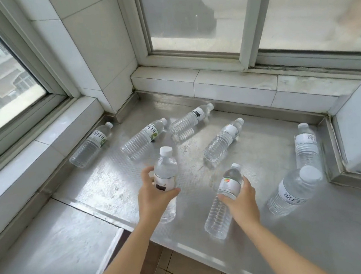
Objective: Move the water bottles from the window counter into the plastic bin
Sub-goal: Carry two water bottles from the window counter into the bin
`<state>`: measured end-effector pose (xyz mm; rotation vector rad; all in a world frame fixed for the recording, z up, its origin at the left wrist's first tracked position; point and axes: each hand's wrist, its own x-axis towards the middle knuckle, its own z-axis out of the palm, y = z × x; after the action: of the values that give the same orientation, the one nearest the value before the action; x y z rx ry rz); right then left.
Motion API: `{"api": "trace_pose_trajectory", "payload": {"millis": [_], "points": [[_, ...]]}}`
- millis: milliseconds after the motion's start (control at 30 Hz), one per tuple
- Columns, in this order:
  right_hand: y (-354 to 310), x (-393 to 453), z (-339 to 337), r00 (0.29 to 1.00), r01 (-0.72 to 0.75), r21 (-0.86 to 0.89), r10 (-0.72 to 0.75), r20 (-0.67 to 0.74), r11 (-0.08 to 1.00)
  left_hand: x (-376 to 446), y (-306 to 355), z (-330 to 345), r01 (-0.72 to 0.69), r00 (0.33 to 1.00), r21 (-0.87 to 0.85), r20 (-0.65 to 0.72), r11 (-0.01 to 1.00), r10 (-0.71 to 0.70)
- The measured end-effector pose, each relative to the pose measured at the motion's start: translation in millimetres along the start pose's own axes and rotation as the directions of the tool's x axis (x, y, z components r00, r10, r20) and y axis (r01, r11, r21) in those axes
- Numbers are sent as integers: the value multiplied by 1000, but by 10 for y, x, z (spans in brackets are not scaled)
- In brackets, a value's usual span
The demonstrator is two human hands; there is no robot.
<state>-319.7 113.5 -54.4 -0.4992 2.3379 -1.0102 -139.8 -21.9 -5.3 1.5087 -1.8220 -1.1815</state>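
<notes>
Pickup step, both hands loaded. Left hand (153, 196) grips a bottle (165, 177) round its label; right hand (239, 197) grips a second bottle (224, 200) at mid-body. Both sit at the near edge of the steel counter (114, 186). Bin not in view; the next move probably calls for turning away and carrying both to it.

Just right of the right hand, one bottle (293, 190). Beyond it, another (306, 145). Farther back, four lying flat (223, 139), (142, 138), (190, 119), (90, 144), out of immediate reach.

scattered bottles (142, 138) crowd rear counter (253, 152), steel box (357, 125) blocks right
</notes>
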Motion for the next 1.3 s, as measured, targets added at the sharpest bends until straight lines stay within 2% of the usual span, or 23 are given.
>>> {"api": "trace_pose_trajectory", "payload": {"millis": [67,133,300,433,733,1033,1133,1300], "points": [[12,59,45,991,-134,154,128,44,979,-40,38,118,21,1000,-23,9,1000,-21],[36,101,127,980,-198,249,187,67,948,-67,53,185,38,999,-31,13,999,-38],[-2,108,225,980,-197,278,191,48,940,-110,118,213,46,999,-31,3,998,-46],[-23,128,173,974,-227,367,217,70,902,-122,194,177,27,1000,-36,12,999,-27],[-149,-145,-111,993,-102,509,119,-1,855,-196,450,16,-70,990,-46,116,996,75],[-394,-956,-600,968,134,474,-12,-250,870,-461,635,-216,-174,949,-150,237,973,206],[-399,-1303,-701,940,175,463,-7,-342,869,-580,697,-281,-216,918,-197,292,956,268],[-350,-1914,-802,880,210,459,38,-474,863,-821,795,-349,-309,823,-237,418,921,384]]}}
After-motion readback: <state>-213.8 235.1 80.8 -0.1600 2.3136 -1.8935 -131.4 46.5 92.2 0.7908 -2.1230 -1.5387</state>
